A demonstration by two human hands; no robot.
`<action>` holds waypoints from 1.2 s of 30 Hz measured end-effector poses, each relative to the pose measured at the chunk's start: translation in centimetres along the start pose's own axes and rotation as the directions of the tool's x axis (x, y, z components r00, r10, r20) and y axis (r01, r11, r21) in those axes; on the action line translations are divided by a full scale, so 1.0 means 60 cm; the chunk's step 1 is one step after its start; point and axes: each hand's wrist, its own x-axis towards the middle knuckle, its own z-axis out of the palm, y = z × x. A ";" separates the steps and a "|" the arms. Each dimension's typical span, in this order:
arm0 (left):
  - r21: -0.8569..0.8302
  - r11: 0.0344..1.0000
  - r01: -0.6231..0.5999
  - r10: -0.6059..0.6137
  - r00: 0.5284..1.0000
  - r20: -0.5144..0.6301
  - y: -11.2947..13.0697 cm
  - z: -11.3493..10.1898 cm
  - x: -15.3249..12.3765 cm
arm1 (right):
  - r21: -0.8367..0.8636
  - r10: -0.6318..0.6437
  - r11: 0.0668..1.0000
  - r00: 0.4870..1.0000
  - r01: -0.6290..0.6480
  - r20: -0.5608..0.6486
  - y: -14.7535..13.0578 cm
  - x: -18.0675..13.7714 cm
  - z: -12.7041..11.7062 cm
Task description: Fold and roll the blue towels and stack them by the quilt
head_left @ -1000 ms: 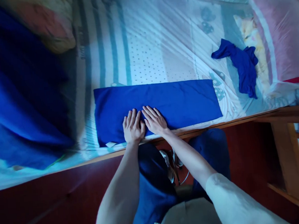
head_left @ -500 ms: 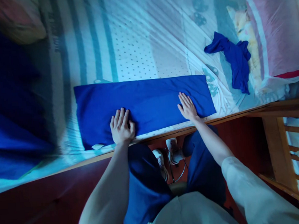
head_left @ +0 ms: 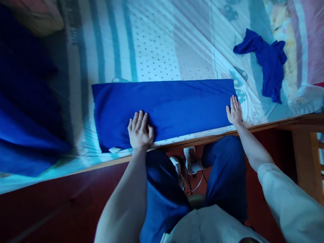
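A blue cloth, folded into a long flat rectangle, lies along the near edge of the bed. On its left part, close to the front edge, my left hand rests palm down with the fingers stretched out. My right hand lies flat at the cloth's right end, fingers extended and pointing away from me. Neither hand grips the fabric. A small white tag sticks out at the cloth's near left corner.
A crumpled blue cloth lies at the right, beside a pink pillow. Dark blue fabric is heaped at the left. Under them is a patterned sheet. A wooden bed rail stands at the lower right.
My right hand has slid right across the blue cloth to its right end, where the wrinkles look flatter. My left hand keeps its place on the cloth. The view has shifted slightly.
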 end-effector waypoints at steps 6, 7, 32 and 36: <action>-0.030 1.000 0.004 -0.004 1.000 0.002 -0.002 0.000 0.003 | 0.004 0.071 0.997 0.997 -0.071 0.032 -0.023 0.010 -0.012; -0.037 0.999 0.004 -0.004 1.000 -0.005 -0.003 0.001 0.003 | 0.013 0.090 0.996 0.996 -0.091 0.020 -0.040 0.010 -0.012; -0.020 0.999 -0.050 0.048 0.996 -0.078 -0.008 0.009 -0.001 | 0.173 -0.160 0.971 0.986 0.166 -0.050 -0.442 -0.039 0.089; -0.026 1.000 -0.007 0.005 0.996 -0.092 0.004 0.016 -0.001 | 0.193 -0.161 0.965 0.983 0.175 -0.089 -0.441 -0.039 0.095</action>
